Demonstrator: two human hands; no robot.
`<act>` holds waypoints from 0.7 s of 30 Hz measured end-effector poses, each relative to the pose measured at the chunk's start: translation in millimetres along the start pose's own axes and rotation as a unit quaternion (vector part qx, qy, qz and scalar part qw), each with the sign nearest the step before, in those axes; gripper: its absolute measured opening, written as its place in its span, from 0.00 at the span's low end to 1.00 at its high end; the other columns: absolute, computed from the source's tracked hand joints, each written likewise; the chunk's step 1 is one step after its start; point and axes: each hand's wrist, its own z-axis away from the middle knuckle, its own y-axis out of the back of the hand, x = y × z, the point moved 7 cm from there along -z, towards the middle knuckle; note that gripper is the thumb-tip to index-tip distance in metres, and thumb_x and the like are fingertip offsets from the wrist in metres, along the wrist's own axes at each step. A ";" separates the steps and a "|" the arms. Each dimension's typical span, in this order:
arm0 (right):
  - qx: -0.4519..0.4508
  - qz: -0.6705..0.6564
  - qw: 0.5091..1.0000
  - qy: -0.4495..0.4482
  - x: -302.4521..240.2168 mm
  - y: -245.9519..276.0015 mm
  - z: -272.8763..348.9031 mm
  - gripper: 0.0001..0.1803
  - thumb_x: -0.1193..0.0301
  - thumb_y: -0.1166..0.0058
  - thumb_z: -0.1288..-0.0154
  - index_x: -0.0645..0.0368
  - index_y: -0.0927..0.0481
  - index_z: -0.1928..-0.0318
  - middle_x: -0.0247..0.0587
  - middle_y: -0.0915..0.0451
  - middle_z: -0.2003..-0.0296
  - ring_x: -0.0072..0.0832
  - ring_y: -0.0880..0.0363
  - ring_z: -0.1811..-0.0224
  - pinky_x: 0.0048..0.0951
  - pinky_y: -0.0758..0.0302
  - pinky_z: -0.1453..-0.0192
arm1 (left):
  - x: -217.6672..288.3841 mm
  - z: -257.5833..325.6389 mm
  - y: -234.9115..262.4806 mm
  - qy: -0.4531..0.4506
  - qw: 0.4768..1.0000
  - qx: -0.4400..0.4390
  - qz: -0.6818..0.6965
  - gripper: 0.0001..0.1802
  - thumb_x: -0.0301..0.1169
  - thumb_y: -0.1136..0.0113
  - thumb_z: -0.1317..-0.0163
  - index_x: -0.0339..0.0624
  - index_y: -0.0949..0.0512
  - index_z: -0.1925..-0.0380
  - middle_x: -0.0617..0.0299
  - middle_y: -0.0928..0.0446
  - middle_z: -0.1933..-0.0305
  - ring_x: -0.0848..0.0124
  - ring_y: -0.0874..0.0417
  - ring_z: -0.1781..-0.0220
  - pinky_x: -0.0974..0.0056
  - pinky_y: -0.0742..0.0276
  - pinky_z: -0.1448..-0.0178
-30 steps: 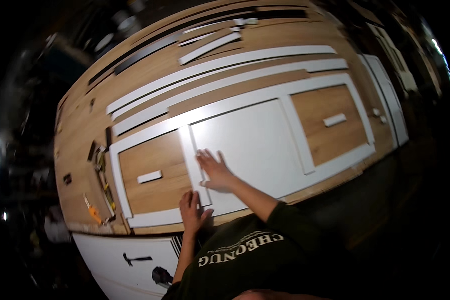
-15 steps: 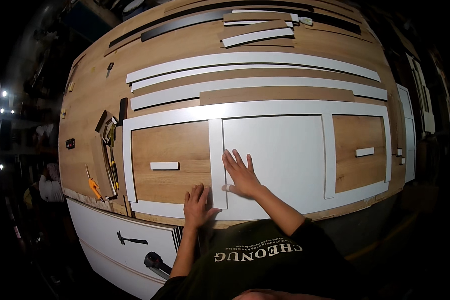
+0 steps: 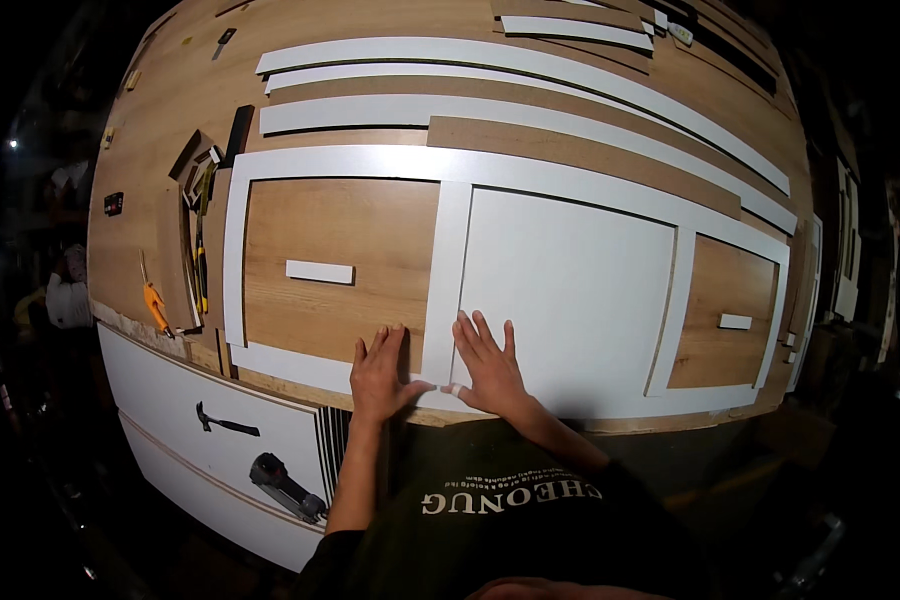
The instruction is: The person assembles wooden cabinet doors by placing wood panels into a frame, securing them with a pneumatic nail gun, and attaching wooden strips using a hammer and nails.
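A white frame [image 3: 355, 163] with two white upright strips lies flat on the workbench. Around the foot of the left upright [image 3: 444, 270] are both of my hands, thumbs nearly meeting. My left hand [image 3: 378, 378] rests with fingers spread across the near rail, fingertips on the wood-coloured left section [image 3: 340, 215]. Just right of the upright, my right hand [image 3: 490, 375] lies open on the white middle panel [image 3: 565, 290]; a white band wraps one finger or the thumb. Neither hand grasps anything. Small white blocks [image 3: 320, 272] sit in the two outer wood-coloured sections.
Long white and brown strips [image 3: 530, 75] lie beyond the frame. To the left are an orange-handled tool [image 3: 155, 306] and scrap pieces [image 3: 192, 160]. A hammer [image 3: 227, 420] and a black power tool [image 3: 286, 487] rest on white boards [image 3: 160, 385] below the bench edge.
My right hand has slid down along the upright toward the near rail, beside my left hand. My left hand stays at the near rail. The whole view has shifted and tilted.
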 end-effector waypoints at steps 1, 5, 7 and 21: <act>0.009 0.006 1.000 0.001 -0.1 -1.5 0.8 0.55 0.44 0.39 0.51 0.63 0.48 0.30 0.49 0.51 0.28 0.42 0.59 0.24 0.66 0.66 0.29 | -1.3 1.3 -2.0 0.000 1.000 0.003 0.000 0.55 0.49 0.23 0.69 0.40 0.35 0.37 0.53 0.27 0.39 0.53 0.30 0.35 0.38 0.41 0.34; 0.048 0.009 0.999 0.015 -7.1 7.6 1.1 0.56 0.46 0.39 0.52 0.63 0.49 0.30 0.49 0.51 0.28 0.42 0.59 0.24 0.64 0.67 0.28 | -2.1 4.1 0.0 -0.018 0.999 0.044 0.001 0.55 0.50 0.24 0.69 0.42 0.35 0.37 0.54 0.27 0.39 0.53 0.30 0.35 0.38 0.40 0.34; 0.069 0.010 0.997 0.022 -11.9 11.4 3.8 0.57 0.47 0.39 0.53 0.63 0.50 0.30 0.49 0.51 0.28 0.41 0.59 0.24 0.63 0.68 0.28 | -1.7 7.4 1.5 -0.020 0.999 0.048 0.003 0.54 0.49 0.23 0.69 0.42 0.35 0.38 0.54 0.28 0.39 0.54 0.30 0.34 0.38 0.41 0.33; 0.190 0.027 0.981 -0.029 -31.1 -14.8 36.0 0.38 0.59 0.45 0.38 0.58 0.42 0.32 0.46 0.45 0.30 0.44 0.50 0.27 0.63 0.55 0.29 | -4.6 10.4 -16.1 -0.073 0.995 0.062 0.001 0.45 0.51 0.28 0.62 0.44 0.30 0.42 0.53 0.34 0.33 0.55 0.38 0.29 0.33 0.50 0.31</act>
